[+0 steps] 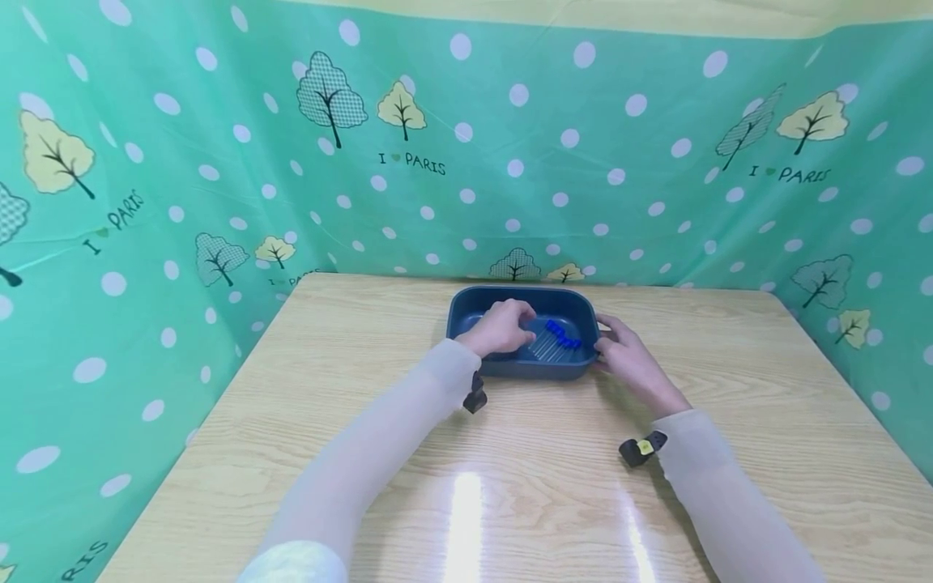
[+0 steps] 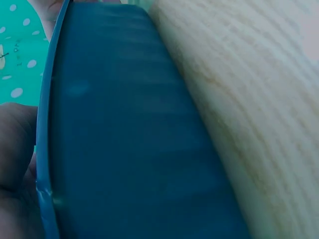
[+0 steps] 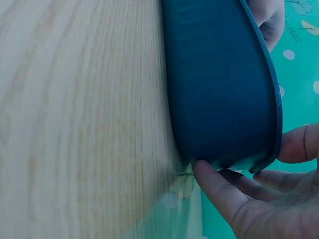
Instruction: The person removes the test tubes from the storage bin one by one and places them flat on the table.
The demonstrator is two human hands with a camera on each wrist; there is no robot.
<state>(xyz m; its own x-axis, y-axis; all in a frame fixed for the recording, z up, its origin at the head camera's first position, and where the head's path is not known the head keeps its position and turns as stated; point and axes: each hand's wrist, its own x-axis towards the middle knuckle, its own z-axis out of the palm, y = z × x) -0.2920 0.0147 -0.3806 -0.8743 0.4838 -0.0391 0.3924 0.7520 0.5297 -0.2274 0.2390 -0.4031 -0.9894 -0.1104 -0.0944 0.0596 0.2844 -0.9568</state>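
A dark blue rectangular plastic basin (image 1: 539, 371) stands on the table near its back edge. My left hand (image 1: 501, 328) reaches over the basin's left side, its fingers bent downward and its thumb apart, with nothing visible between them. On the ribbed floor inside lie several small bright-blue pieces (image 1: 563, 334), bunched to the right of that hand; their kind is too small to tell. At the basin's right end, my right hand (image 1: 627, 352) holds the wall. In the right wrist view its thumb (image 3: 299, 144) is at the rim, and the fingers touch the outside.
The light wood table (image 1: 350, 405) extends in front and to both sides of the basin. A green dotted cloth (image 1: 466, 162) with printed trees hangs behind the table and along its sides. Small black cameras (image 1: 475, 395) sit on both wrists.
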